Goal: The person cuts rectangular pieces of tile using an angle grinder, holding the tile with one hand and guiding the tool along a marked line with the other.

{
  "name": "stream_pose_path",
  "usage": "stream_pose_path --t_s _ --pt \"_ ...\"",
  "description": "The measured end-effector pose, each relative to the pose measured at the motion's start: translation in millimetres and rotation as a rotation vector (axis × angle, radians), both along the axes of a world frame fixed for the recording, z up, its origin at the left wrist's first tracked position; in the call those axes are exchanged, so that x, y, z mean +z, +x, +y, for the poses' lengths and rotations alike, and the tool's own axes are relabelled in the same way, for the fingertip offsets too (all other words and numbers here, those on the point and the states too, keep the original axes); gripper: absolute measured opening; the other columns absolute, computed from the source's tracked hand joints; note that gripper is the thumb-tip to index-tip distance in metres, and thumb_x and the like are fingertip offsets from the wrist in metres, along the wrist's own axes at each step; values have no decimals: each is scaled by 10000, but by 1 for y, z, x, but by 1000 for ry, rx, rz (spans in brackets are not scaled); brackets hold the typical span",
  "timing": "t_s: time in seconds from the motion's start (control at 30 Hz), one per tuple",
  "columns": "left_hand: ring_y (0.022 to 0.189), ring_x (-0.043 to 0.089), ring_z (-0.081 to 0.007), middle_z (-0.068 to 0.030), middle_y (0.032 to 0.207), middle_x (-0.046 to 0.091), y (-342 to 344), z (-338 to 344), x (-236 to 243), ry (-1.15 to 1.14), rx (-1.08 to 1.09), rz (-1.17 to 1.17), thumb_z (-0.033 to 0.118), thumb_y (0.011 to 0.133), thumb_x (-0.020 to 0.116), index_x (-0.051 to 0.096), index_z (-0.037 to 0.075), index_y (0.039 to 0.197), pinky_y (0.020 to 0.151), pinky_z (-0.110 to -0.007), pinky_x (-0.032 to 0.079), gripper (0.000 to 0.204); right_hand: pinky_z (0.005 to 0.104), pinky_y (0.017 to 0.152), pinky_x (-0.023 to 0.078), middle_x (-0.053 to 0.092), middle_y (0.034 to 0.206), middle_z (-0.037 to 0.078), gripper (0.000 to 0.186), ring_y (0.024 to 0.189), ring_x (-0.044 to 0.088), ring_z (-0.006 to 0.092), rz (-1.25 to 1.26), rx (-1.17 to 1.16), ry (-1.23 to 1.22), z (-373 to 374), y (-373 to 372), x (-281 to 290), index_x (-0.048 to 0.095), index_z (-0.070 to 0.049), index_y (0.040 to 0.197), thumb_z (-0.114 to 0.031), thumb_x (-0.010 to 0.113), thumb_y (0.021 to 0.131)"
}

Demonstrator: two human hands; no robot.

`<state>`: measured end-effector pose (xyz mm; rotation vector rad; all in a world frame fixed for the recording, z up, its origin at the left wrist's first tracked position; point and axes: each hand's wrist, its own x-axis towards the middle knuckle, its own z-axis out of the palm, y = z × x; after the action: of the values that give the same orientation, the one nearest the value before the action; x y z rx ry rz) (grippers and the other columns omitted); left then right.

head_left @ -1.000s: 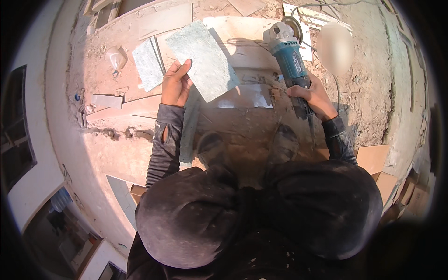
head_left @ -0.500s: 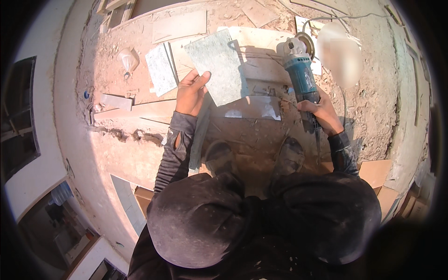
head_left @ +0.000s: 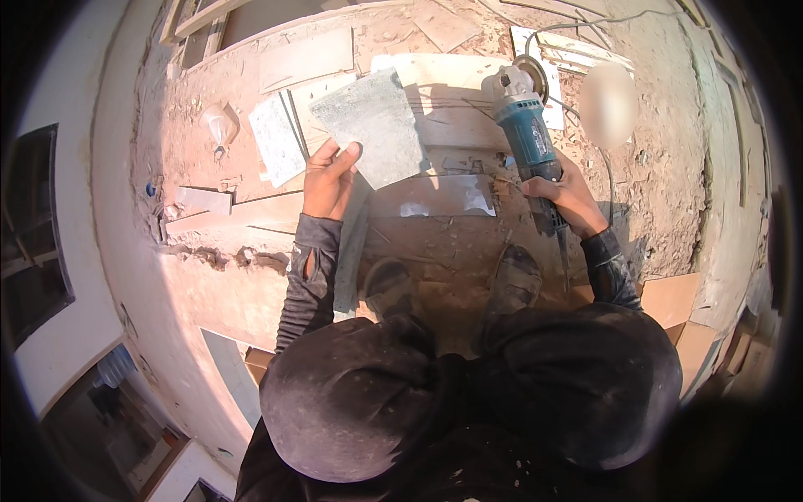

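Observation:
My left hand pinches the lower left edge of a pale grey-green tile, thumb on top and fingers behind. The tile is held up above the boards, tilted. In my right hand is a teal and black angle grinder, gripped round its dark rear body. Its metal head and round disc point away from me, to the right of the tile and apart from it. I cannot tell whether the disc is spinning.
Near the tile lie another pale tile stack, several flat boards and a brown sheet. A clear plastic bag is at the left. The grey cord runs along the right. A long grey strip lies beside my left foot.
The tile and my left hand have shifted slightly left and lower in the view. The grinder has moved slightly left too. Both grips are unchanged.

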<state>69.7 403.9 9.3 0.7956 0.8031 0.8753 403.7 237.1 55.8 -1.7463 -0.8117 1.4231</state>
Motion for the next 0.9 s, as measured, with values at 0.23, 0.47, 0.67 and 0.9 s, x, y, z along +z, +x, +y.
stream_pose_path --t_s 0.23,0.47,0.67,0.9 --pt "925 655 -116 -42 1048 683 -8 7 -21 -152 -30 -77 58 969 589 624 25 1164 761 -276 551 202 260 693 460 585 882 16 502 766 554 109 -2 -10 34 -1 -2 2 566 -6 1147 -196 754 722" --pt "755 592 -82 8 892 658 23 32 -97 -318 32 173 103 913 688 664 21 1063 640 -241 454 173 273 727 472 601 908 29 520 795 566 121 -5 18 18 1 -2 1 564 -7 1170 -205 750 726" --pt "692 546 -91 0 820 658 61 52 -116 -188 107 377 114 870 737 689 -3 942 587 -257 429 146 275 746 485 610 932 41 536 817 585 134 -36 11 29 -1 -3 2 555 -2 1181 -204 756 727" --pt "712 670 -231 -109 806 719 57 54 -126 237 91 1112 281 724 843 723 -9 904 712 -336 516 362 293 730 513 615 940 55 547 813 615 142 50 9 8 1 -5 8 542 3 1190 -179 760 723"
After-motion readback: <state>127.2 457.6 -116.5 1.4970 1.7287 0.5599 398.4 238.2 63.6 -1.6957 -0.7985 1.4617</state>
